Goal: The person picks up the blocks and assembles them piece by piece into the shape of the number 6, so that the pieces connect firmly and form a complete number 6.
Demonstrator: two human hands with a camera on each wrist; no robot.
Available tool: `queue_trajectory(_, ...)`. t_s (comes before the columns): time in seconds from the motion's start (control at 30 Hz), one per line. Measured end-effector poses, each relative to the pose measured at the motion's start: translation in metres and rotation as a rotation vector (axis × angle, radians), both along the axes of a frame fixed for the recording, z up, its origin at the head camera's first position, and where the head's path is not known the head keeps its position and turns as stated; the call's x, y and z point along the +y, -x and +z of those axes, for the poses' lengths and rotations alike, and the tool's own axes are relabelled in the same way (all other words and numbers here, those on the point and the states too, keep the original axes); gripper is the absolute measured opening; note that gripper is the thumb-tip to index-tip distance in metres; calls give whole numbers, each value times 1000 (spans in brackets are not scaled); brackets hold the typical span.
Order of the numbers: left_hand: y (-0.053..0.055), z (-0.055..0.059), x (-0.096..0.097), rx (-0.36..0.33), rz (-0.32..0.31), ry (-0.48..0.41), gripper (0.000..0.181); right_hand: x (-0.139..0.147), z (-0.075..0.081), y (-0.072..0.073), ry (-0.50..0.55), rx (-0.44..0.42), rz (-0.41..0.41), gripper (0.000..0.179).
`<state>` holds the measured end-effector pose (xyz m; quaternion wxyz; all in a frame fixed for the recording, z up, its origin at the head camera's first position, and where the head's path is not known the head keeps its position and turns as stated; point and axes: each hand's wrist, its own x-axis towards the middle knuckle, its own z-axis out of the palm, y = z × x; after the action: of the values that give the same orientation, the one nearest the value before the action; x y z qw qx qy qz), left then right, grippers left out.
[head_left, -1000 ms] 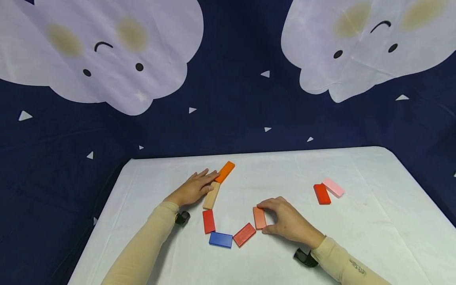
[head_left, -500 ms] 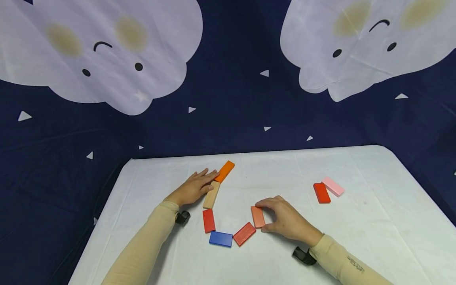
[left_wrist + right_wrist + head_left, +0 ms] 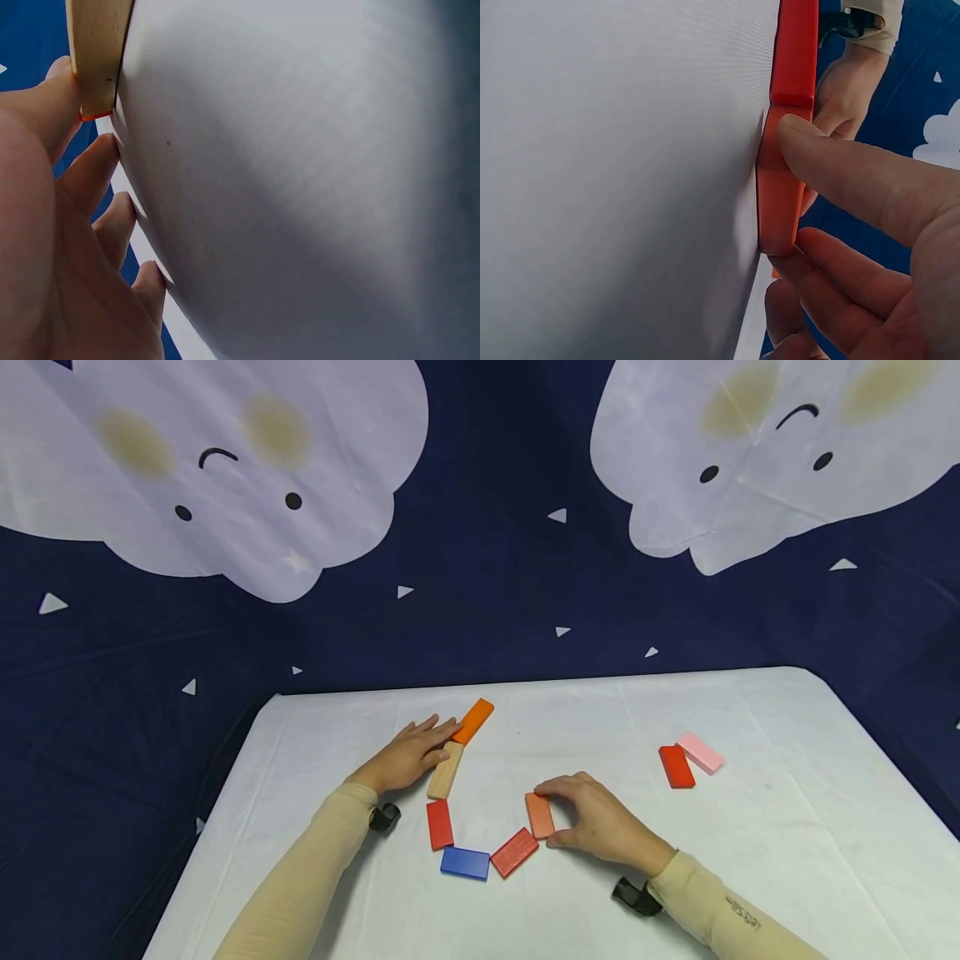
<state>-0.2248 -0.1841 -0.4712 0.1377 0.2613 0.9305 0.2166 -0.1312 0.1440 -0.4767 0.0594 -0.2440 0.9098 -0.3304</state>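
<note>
In the head view my right hand [image 3: 600, 822] pinches a salmon-coloured block [image 3: 539, 816] between thumb and fingers. The right wrist view shows the thumb on the side of that salmon block [image 3: 780, 195], whose end meets a red block [image 3: 795, 56]. My left hand [image 3: 405, 758] rests on the table with fairly straight fingers. Its thumb touches a plain wooden block [image 3: 446, 771], and a fingertip reaches an orange block [image 3: 474, 721]. Between the hands, a red block [image 3: 439, 825], a blue block [image 3: 465, 863] and a darker red block [image 3: 514, 852] continue a curved row.
To the right lie a bright red block [image 3: 677, 767] and a pink block [image 3: 701, 752], close together. A white cloth covers the table [image 3: 600, 718]. Behind its far edge hangs a dark blue curtain [image 3: 495, 568] with cloud prints.
My right hand has slid the salmon block a little to the left, nearer the darker red block. The left hand has stayed in place.
</note>
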Motion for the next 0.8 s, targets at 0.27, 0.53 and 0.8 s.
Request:
queue_trajectory(0.27,-1,0,0,-9,15,-6,56,3,-1,0,33,-26,11,66)
queue_trajectory(0.53,-1,0,1,-11,16,-4,56,24,12,1,99,-58,-85,65)
queue_trajectory(0.8,-1,0,1,-10,12,-6,57,60,23,5,133,-64,-220,64)
